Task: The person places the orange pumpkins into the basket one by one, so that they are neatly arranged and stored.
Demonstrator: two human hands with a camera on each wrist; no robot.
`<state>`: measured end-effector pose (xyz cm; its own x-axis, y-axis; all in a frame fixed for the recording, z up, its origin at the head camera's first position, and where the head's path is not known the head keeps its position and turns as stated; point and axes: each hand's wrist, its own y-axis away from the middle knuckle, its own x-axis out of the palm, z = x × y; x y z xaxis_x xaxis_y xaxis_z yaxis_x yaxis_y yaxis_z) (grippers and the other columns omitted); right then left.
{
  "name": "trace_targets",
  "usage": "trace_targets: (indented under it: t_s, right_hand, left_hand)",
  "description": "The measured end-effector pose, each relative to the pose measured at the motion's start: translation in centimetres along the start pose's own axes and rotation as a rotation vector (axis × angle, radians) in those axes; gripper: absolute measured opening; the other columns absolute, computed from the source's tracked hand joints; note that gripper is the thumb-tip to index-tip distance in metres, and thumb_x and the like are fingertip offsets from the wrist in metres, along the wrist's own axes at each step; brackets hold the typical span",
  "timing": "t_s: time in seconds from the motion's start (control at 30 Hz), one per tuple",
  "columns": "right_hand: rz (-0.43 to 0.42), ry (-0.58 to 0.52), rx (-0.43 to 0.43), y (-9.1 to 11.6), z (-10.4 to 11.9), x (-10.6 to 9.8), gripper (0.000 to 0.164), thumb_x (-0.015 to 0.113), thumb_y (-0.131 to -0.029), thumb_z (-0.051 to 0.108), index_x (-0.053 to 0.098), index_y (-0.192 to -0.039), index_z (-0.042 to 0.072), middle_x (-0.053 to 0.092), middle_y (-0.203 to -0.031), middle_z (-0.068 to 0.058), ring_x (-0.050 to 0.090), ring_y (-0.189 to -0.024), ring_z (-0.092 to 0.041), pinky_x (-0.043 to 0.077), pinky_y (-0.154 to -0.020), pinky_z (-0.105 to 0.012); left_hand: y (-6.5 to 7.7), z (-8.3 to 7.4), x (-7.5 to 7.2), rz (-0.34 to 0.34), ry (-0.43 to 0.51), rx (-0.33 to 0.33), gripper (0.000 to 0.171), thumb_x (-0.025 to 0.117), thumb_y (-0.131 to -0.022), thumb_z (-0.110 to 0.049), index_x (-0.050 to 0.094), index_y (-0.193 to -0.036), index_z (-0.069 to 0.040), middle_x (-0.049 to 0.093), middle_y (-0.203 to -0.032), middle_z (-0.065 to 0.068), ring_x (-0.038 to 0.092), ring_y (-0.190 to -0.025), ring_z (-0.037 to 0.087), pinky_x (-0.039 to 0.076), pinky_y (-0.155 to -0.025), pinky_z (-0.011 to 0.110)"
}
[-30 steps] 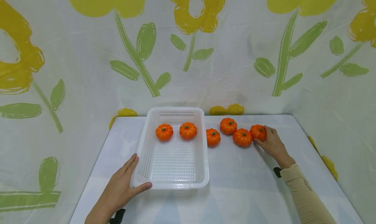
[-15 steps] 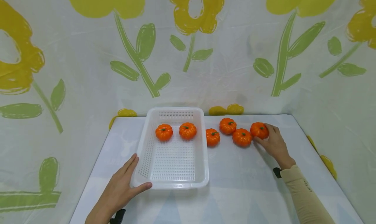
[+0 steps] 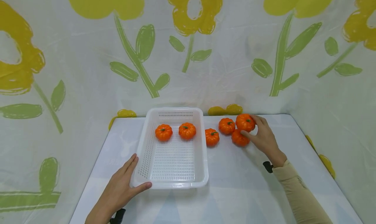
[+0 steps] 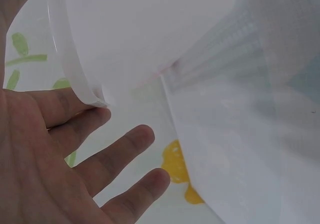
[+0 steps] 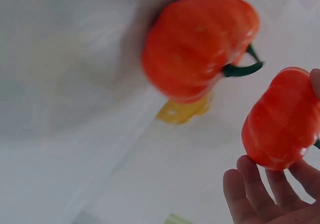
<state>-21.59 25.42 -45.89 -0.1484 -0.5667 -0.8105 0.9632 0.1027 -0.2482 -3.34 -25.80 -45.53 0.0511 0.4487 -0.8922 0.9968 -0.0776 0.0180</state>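
Wht tbl point(image 3: 235, 178) w/ faint blue triangles point(image 3: 168, 209); behind, pale cloth point(image 3: 205, 83) w/ yel. flowers point(image 3: 105, 3), grn lvs point(image 3: 145, 42).

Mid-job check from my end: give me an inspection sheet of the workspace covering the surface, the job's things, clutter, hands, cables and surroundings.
Surface: white table with pale blue shapes toward its near side.
Job's things: white basket holding two orange pumpkins; three more pumpkins on the table to its right, the nearest to it partly hidden by the basket's side; one held pumpkin.
Clutter: nothing seen.
Left hand: touches the basket's near left corner, thumb at the near rim.
Right hand: grips the held pumpkin between thumb and fingers.
Cables: nothing seen.
Surroundings: pale wall covering printed with yellow flowers and green leaves, behind and at both sides.
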Motion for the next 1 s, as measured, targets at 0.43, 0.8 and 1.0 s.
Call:
trace_targets:
  t_s: [0.43,0.8,1.0]
  right_hand:
    - [0.000,-0.096,-0.244,-0.5,6.7,1.7,0.084,0.088,-0.082,0.031,0.045,-0.151,0.011,0.043,-0.148,-0.013,0.048,-0.132,-0.037,0.045,-0.104,-0.061]
    - [0.028,-0.179,-0.364,-1.0,11.6,3.4,0.081,0.084,-0.085,0.038,0.045,-0.152,0.016,0.043,-0.151,-0.001,0.051,-0.131,-0.025,0.048,-0.106,-0.047]
    - [0.040,-0.208,-0.426,-1.3,14.8,4.1,0.082,0.082,-0.086,0.042,0.044,-0.153,0.017,0.042,-0.152,0.000,0.053,-0.128,-0.020,0.051,-0.104,-0.041]
  left_hand:
    - [0.0,-0.2,-0.1,0.012,0.006,-0.018,0.120,0.063,-0.075,-0.082,0.029,-0.159,-0.003,0.026,-0.165,0.017,0.041,-0.138,0.046,0.040,-0.107,0.064]
    - [0.0,-0.2,-0.1,0.017,0.010,-0.024,0.121,0.064,-0.075,-0.082,0.028,-0.159,-0.003,0.026,-0.165,0.017,0.041,-0.138,0.046,0.040,-0.106,0.064]
    - [0.1,-0.2,-0.1,0.022,0.014,-0.034,0.122,0.062,-0.074,-0.084,0.027,-0.160,-0.004,0.025,-0.165,0.016,0.041,-0.139,0.046,0.040,-0.106,0.065]
